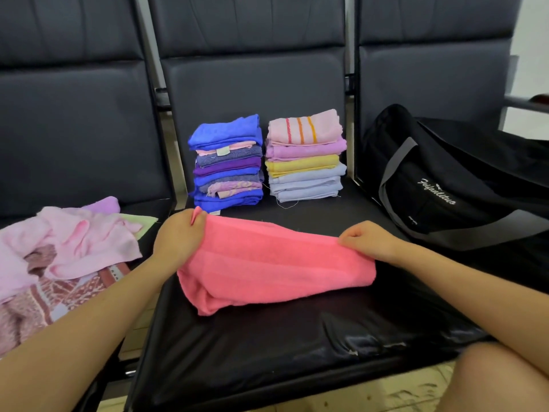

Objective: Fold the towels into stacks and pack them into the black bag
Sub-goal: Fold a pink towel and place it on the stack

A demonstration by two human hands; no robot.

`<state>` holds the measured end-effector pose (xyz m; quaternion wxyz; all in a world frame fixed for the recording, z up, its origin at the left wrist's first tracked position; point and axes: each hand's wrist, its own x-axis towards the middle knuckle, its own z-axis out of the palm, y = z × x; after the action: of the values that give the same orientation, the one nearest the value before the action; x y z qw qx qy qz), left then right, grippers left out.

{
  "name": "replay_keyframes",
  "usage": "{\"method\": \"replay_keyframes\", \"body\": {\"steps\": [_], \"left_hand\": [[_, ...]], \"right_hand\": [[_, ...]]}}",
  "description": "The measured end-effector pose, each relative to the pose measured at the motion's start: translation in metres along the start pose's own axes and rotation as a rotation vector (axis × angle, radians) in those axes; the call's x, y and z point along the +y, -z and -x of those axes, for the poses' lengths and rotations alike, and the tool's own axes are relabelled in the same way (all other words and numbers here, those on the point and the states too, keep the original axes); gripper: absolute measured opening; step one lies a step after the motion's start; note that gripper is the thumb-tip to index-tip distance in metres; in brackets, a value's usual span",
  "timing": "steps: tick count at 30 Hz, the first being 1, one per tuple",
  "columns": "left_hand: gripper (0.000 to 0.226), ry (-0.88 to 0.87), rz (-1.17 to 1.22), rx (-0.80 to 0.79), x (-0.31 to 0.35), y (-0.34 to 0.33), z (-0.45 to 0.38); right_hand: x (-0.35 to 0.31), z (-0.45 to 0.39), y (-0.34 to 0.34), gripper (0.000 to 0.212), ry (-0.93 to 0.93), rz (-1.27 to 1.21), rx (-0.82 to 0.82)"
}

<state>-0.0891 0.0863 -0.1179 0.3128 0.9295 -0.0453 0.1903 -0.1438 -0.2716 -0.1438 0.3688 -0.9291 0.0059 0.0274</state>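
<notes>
The coral-pink towel (276,263) lies across the middle black seat (267,352), already doubled lengthwise, and both hands grasp its far edge: the left hand (178,236) pinches the far-left corner between thumb and fingers, and the right hand (365,240) has its fingers curled over the far-right corner. The step in hand looks like squaring up this fold before halving it again. To do it well, keep the two corners level and pull them gently apart so the far edge runs straight, then smooth out the bunched near-left corner, which sags and rolls under — if left, it will make a lumpy bundle. Bring one end over to meet the other with edges matched, and press flat. Behind it stand two finished stacks, the blue-and-purple stack (227,165) and, just beside it, the pastel stack (306,157); the folded size should match theirs. The unfolded pile (59,254) waits on the left seat, and the black bag (445,185) sits on the right seat, none of the stacks packed yet.
</notes>
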Motion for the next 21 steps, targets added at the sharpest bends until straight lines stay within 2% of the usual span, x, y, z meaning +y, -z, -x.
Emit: {"method": "replay_keyframes", "body": {"steps": [6,12,16,21], "left_hand": [[0.044,-0.025,-0.134,-0.038,-0.012,-0.013,-0.041],[0.041,-0.035,-0.210,-0.079,-0.042,-0.028,-0.056],[0.035,-0.124,-0.230,-0.033,-0.056,-0.037,-0.062],[0.035,-0.147,-0.277,-0.019,-0.061,-0.046,-0.074]], "right_hand": [[-0.008,-0.031,-0.015,0.017,0.054,0.191,0.175],[0.003,-0.043,-0.031,0.013,0.086,0.368,0.126],[0.019,-0.046,-0.032,0.008,0.168,0.331,0.140],[0.029,-0.038,-0.025,0.014,0.211,0.288,0.133]]}}
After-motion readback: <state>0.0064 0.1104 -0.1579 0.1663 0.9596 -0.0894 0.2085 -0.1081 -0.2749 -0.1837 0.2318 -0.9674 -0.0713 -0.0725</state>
